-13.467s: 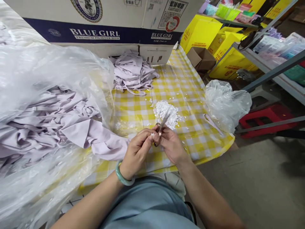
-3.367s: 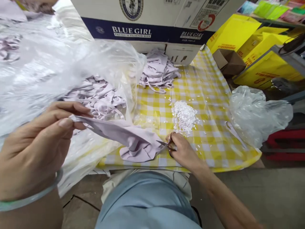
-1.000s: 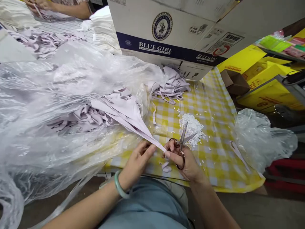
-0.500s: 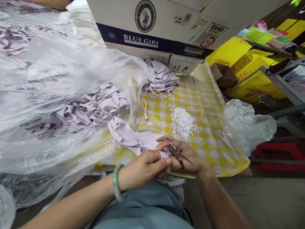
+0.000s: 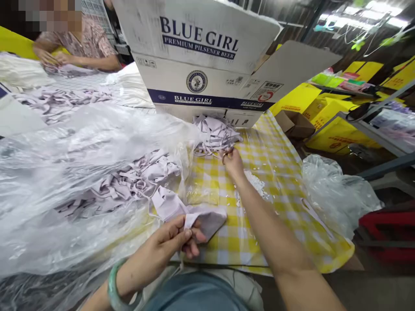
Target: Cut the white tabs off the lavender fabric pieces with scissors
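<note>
While the left hand [image 5: 170,239] pinches a pale lilac cloth piece [image 5: 212,220] between thumb and fingers near the front edge of the table, the right hand [image 5: 234,164] reaches forward, its fingers gathered around the scissors [image 5: 224,158], of which little more than a brown handle loop shows. The cloth piece lies partly on the yellow-and-white checked tablecloth [image 5: 277,157], one end folded up into the left hand's grip and the other trailing left toward the plastic sheeting [image 5: 106,129]. The right hand is just in front of a lilac heap [image 5: 215,131]; whether its fingertips also grip a strap there, I cannot tell. That heap sits against the foot of a large BLUE GIRL carton [image 5: 201,54]. Under the right forearm, and partly hidden by it, is a scatter of small white bits [image 5: 256,183]. More lilac pieces [image 5: 129,183] lie tangled in the opening of the plastic sheeting. A green bangle [image 5: 114,285] circles the left wrist. To the right, a narrow lilac strip [image 5: 317,218] lies beside a crumpled clear bag [image 5: 339,190]. At the upper left, another person [image 5: 92,41] in a patterned top has both hands close together at some lilac cloth.
</note>
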